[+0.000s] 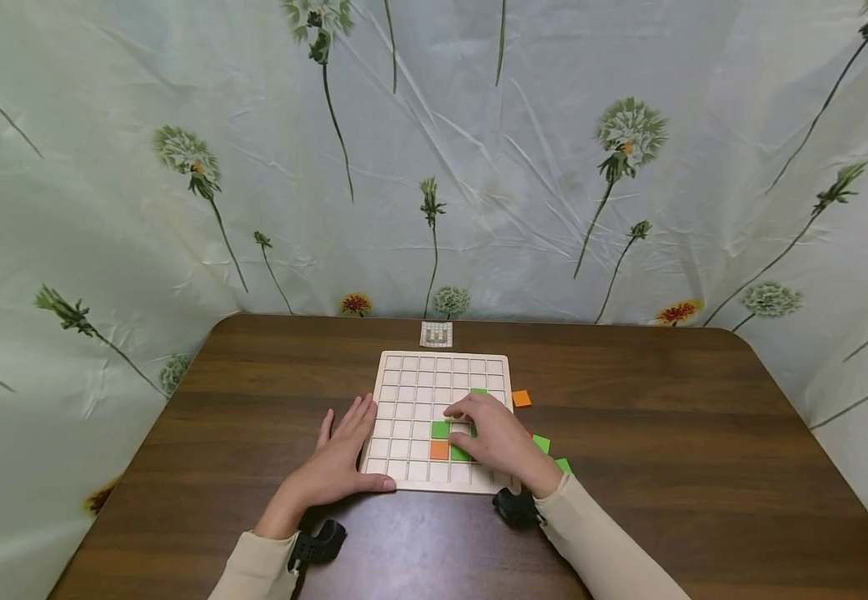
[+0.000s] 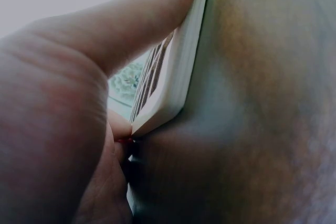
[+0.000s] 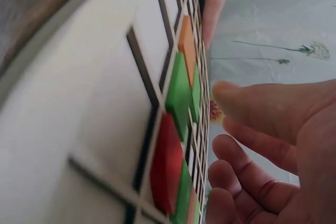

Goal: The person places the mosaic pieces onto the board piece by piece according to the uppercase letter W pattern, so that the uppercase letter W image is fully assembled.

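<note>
A pale wooden grid board [image 1: 407,400] lies on the table. My left hand [image 1: 336,462] rests at its left edge, fingers straight along the side and thumb at the near corner; in the left wrist view the thumb [image 2: 152,11] lies against the rim. My right hand [image 1: 501,437] hovers over the board's right half, fingers loosely bent, with no tile showing between thumb and fingertips. By its fingertips are a green tile [image 1: 440,429] and an orange tile [image 1: 439,450]. The right wrist view shows a red tile [image 3: 167,166] in the grid, largely hidden from the head view by the hand.
A small printed card [image 1: 437,334] lies behind the board. Right of the board are a loose orange tile [image 1: 522,398] and green tiles [image 1: 541,442], partly behind the right hand. A floral curtain [image 1: 524,167] hangs beyond the table's [image 1: 666,417] far edge.
</note>
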Demonstrator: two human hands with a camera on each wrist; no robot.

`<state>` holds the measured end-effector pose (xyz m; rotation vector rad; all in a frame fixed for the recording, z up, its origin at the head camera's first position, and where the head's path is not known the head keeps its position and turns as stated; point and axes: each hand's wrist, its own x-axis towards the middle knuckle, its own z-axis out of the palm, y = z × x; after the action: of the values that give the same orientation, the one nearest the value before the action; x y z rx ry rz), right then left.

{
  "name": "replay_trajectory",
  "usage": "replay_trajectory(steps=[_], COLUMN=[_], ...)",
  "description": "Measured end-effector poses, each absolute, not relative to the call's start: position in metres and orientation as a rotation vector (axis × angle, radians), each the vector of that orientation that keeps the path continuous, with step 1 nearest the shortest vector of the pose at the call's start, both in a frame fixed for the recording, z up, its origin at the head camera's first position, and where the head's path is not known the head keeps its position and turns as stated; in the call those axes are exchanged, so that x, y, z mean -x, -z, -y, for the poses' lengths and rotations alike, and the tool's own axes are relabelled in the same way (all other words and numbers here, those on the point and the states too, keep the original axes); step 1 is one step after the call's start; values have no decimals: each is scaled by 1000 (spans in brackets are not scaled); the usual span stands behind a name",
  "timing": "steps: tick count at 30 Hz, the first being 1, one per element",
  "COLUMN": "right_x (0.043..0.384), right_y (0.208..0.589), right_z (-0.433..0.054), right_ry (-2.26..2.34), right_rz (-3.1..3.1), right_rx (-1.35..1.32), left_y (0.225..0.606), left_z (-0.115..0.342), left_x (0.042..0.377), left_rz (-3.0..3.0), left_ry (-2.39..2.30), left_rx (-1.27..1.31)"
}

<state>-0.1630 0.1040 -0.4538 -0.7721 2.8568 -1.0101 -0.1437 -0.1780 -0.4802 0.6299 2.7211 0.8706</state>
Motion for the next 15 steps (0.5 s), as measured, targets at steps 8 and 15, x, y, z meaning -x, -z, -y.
replay_trajectory(steps=[8, 15], right_x=[162, 162], right_y=[451, 449], right_z=[-124, -145], right_ry=[1000, 1035], right_rz=[-2883, -2898], right_rx=[667, 581], left_y=[481, 483], left_z=[178, 178], left_x=[144, 144], left_rz=[-2730, -2732], left_ry=[-868, -856], left_rx=[-633, -625])
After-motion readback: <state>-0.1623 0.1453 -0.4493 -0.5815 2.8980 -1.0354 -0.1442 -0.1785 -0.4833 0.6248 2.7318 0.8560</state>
